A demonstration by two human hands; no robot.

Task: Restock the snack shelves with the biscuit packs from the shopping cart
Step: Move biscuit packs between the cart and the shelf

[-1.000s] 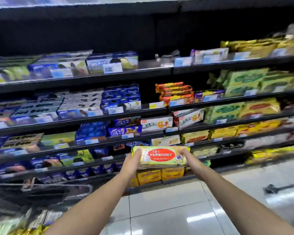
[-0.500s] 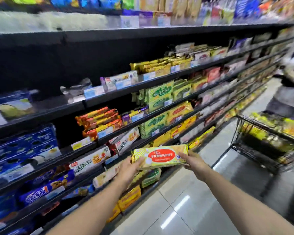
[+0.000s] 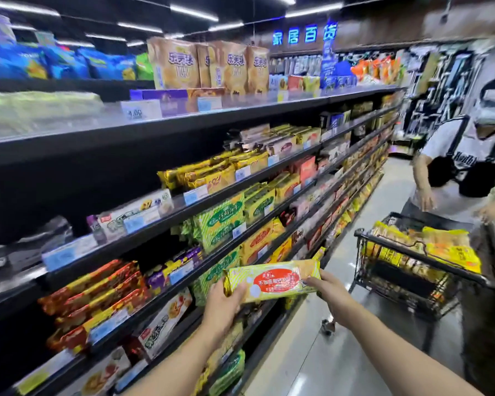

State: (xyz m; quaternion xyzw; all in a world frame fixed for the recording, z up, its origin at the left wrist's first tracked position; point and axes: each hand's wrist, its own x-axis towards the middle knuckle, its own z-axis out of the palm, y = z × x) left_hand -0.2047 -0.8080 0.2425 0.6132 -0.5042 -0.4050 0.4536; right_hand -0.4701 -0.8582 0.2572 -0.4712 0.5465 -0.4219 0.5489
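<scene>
I hold one long yellow biscuit pack (image 3: 272,280) with a red oval label, level in front of the snack shelves (image 3: 200,207). My left hand (image 3: 223,302) grips its left end. My right hand (image 3: 327,290) pinches its right end. The pack hovers in the aisle beside the lower shelves, touching none of them. A black shopping cart (image 3: 412,270) stands to the right, loaded with yellow and orange biscuit packs (image 3: 446,247).
Black shelves packed with green, yellow, red and white biscuit packs run along the left into the distance. A person (image 3: 463,167) in a white shirt stands behind the cart at the right. Grey tiled floor (image 3: 312,364) lies between shelves and cart.
My view has swung right and upward along the aisle, bringing the cart and the person into sight. The pack stays held between both hands, slightly higher against the shelves.
</scene>
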